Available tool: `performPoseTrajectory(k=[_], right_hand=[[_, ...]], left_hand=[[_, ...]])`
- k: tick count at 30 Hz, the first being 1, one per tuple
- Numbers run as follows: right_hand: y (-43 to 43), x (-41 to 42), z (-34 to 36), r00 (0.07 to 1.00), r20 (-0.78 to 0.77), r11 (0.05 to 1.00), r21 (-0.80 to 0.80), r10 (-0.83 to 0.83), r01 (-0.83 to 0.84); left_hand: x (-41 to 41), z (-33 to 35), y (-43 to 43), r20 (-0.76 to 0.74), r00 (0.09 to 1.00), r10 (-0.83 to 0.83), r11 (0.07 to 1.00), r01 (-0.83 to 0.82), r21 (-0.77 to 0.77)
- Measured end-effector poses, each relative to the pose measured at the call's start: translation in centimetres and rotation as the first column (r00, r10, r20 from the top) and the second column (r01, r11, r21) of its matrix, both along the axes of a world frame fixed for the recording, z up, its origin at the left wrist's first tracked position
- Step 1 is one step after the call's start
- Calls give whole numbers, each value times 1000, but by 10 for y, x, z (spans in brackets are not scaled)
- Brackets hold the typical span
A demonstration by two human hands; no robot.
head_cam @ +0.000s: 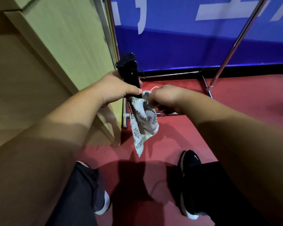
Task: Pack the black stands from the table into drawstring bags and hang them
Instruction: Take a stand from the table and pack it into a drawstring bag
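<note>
Forearms [47,144] span the lower frame, above two shoes [189,181] on the red floor [235,98]. Left hand [116,89] grips the stand [129,74] at mid-length, fingers wrapped round it, and holds it near upright just beside the table [69,51] edge. Right hand [166,97] pinches the bag [145,123] at its mouth, and a pale cord [154,87] loops above the knuckles. The stand's lower end meets the bag mouth; how deep it sits inside cannot be told. The bag hangs limp and twisted below both hands, clear of the floor.

Probable faults:
- A mouth pinched at one side only may collapse, so the stand's end catches on fabric instead of entering.
- The twisted body may stop the stand short, leaving the top exposed and the cord unable to close.
- Releasing the left grip before the bag bears the stand would drop it to the floor.
- The cord may snag on the right hand when drawn.

Hanging on the rack [232,46] is not yet done.
</note>
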State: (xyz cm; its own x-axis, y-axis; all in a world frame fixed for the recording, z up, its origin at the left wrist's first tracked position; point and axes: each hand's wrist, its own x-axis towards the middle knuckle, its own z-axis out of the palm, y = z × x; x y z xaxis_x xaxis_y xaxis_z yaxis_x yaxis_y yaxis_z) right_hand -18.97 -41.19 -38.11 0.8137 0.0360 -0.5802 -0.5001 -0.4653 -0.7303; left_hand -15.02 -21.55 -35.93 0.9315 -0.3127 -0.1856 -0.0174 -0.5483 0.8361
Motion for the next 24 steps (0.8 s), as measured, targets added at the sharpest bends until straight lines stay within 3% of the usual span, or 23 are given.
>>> performPoseTrajectory(k=[2, 4, 7, 9, 11, 13, 19, 24], right_hand=[[4, -3, -2, 995, -75, 998, 14, 62, -61], [5, -1, -4, 979, -45, 969, -144, 197, -201], [6, -2, -2, 885, -21, 765, -495, 465, -413], [5, -4, -3, 830, -28, 647, -612, 557, -455], [2, -5, -2, 813, -32, 598, -660, 582, -454], [-4, 0, -6, 824, -26, 620, -645, 566, -447], [-8, 4, -25, 934, 9, 893, -296, 358, -340], [-2, -2, -26, 949, 31, 943, -122, 315, -309]], left_hand=[[-1, 1, -3, 9, 1000, 24, 1000, -24, -13], [-2, 2, -5, 16, 999, 49, 998, -49, -29], [-2, 3, -6, 16, 997, 70, 998, -70, 3], [-1, 2, -6, 36, 996, 86, 994, -88, 71], [-1, 2, -6, 59, 992, 108, 982, -116, 149], [-2, 0, -6, 62, 991, 118, 972, -128, 195], [-3, 0, -1, 35, 998, 50, 955, -58, 290], [-2, 3, -1, 34, 998, 47, 967, -54, 250]])
